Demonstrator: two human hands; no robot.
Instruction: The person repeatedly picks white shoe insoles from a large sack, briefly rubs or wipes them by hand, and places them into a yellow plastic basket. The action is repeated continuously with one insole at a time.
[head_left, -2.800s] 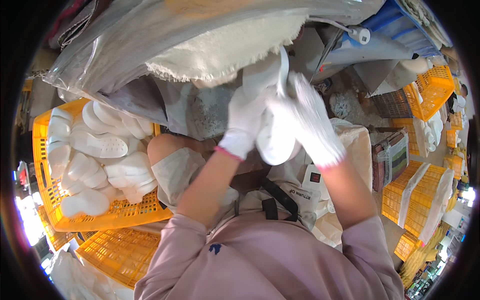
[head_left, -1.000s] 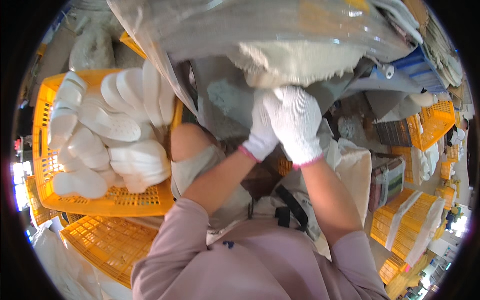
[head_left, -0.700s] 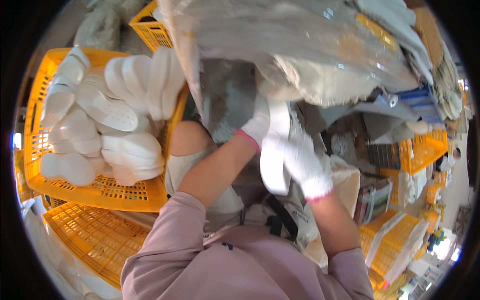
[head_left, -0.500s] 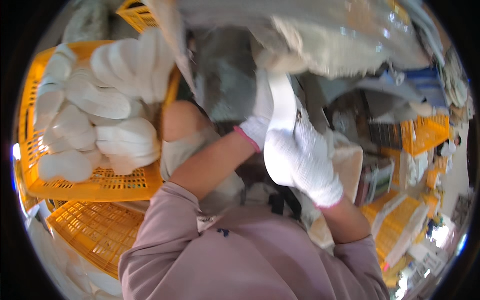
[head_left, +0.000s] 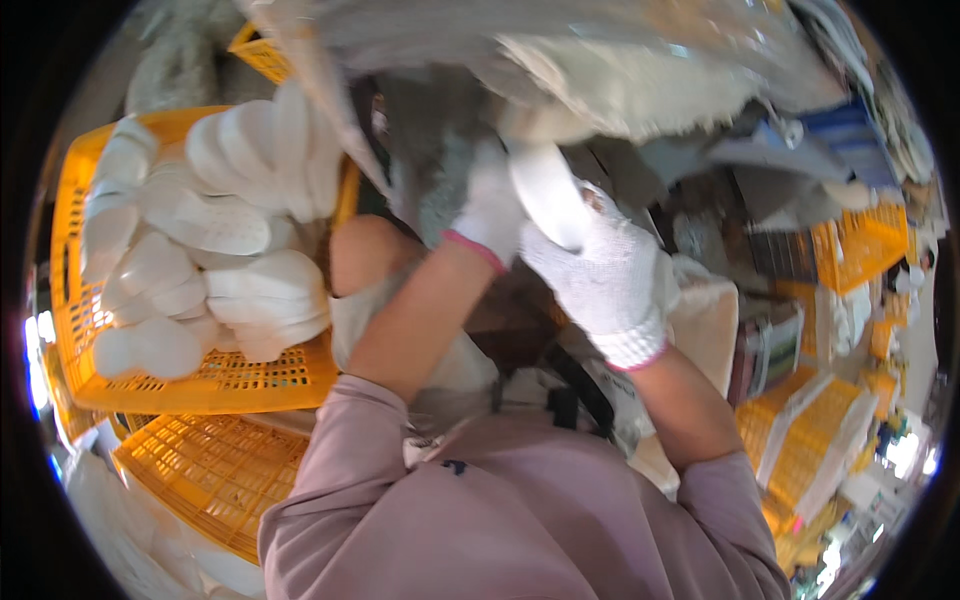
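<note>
My right hand (head_left: 600,275), in a white knit glove with a pink cuff, is closed around a white shoe sole (head_left: 548,195). The upper end of the sole reaches to a pale, rounded, blurred part (head_left: 545,122) under a plastic-covered hood; I cannot tell whether they touch. On the left side of the sole is my left hand (head_left: 490,205), gloved the same way. Its fingers are smeared by motion, so their grip does not show. Many similar white soles (head_left: 215,215) are piled at my left.
A yellow crate (head_left: 190,398) holds the pile beside my knee, with another yellow crate (head_left: 215,475) below it. Clear plastic sheeting and cloth (head_left: 640,80) hang over the work spot. More yellow crates (head_left: 865,245) and a taped yellow stack (head_left: 805,430) stand at right.
The sole has tilted and shifted up and left, and my right hand now covers its lower end. My left hand has moved slightly left. The whole view has shifted a little.
</note>
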